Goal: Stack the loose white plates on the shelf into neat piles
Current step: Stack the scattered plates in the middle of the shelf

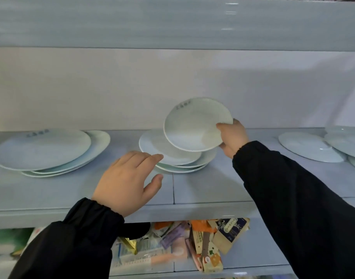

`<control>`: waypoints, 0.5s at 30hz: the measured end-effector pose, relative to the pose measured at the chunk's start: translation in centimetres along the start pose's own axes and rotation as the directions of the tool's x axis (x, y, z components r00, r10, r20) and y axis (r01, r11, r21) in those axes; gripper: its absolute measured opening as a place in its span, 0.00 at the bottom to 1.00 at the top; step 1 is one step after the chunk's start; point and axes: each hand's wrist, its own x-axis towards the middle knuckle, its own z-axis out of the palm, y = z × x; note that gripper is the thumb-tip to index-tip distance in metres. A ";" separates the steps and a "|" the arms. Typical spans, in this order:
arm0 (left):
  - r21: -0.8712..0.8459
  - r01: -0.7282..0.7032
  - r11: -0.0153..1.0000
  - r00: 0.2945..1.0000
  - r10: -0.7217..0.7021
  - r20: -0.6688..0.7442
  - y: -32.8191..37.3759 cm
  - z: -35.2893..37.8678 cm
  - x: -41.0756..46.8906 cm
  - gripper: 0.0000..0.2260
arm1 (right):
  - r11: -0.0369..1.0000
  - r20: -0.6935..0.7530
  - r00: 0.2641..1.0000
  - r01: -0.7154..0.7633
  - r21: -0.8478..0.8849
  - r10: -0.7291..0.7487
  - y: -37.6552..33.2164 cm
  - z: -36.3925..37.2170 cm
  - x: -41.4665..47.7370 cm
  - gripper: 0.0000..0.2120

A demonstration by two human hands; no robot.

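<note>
Plates on the shelf (192, 190): our right hand (232, 138) grips one plate (194, 125), tilted above the middle pile (172, 156), our left hand (126, 176) relaxed and empty beside it, so we judge lowering it level comes next.

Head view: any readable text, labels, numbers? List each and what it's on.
Nothing can be quoted; all print is blurred or too small.
Held plate in the right hand: dark mark near the far rim, blurred, unreadable.
Top plate of the left pile: dark mark near the far rim, blurred, unreadable.
Packets on the lower shelf: printed labels, too small and blurred to read.
</note>
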 end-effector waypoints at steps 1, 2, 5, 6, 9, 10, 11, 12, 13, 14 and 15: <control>-0.001 -0.002 1.000 1.000 0.002 -0.004 -0.1 0.0 -0.1 0.21 | 0.999 0.001 1.000 -0.031 -0.039 0.031 0.6 0.3 0.2 0.13; -0.003 -0.002 1.000 1.000 0.002 -0.007 -0.2 0.0 -0.1 0.21 | 0.994 -0.002 0.999 -0.042 -0.100 0.042 1.2 0.6 0.2 0.14; 0.000 -0.004 1.000 1.000 0.004 -0.007 -0.4 0.1 0.0 0.21 | 0.942 -0.008 1.000 0.025 -0.334 -0.029 2.4 0.9 0.3 0.15; 0.003 -0.006 1.000 1.000 0.006 -0.008 -0.5 0.2 0.0 0.21 | 0.912 0.006 0.998 0.061 -0.405 -0.064 2.5 0.9 0.4 0.16; 0.009 -0.012 1.000 1.000 0.012 -0.006 -0.6 0.4 0.1 0.21 | 0.791 0.077 0.990 0.139 -0.596 -0.116 2.6 0.9 0.5 0.24; 0.007 -0.012 1.000 1.000 0.012 -0.005 -0.6 0.5 0.1 0.20 | 0.741 0.105 0.987 0.160 -0.652 -0.121 2.7 0.8 0.6 0.27; 0.006 -0.011 1.000 1.000 0.011 -0.005 -0.5 0.5 0.1 0.20 | 0.692 0.129 0.984 0.176 -0.700 -0.120 2.7 0.8 0.6 0.30; 0.006 -0.010 1.000 1.000 0.010 -0.004 -0.5 0.5 0.1 0.20 | 0.650 0.146 0.982 0.188 -0.736 -0.119 2.7 0.7 0.5 0.31; 0.007 -0.010 1.000 1.000 0.010 -0.005 -0.4 0.6 0.1 0.21 | 0.614 0.161 0.980 0.201 -0.763 -0.121 2.7 0.7 0.5 0.31; 0.008 -0.012 1.000 1.000 0.012 -0.004 -0.3 0.6 0.2 0.21 | 0.581 0.177 0.976 0.218 -0.784 -0.127 2.7 0.6 0.4 0.31; 0.007 -0.014 1.000 1.000 0.014 -0.003 -0.2 0.6 0.2 0.21 | 0.548 0.195 0.972 0.237 -0.803 -0.134 2.7 0.6 0.4 0.31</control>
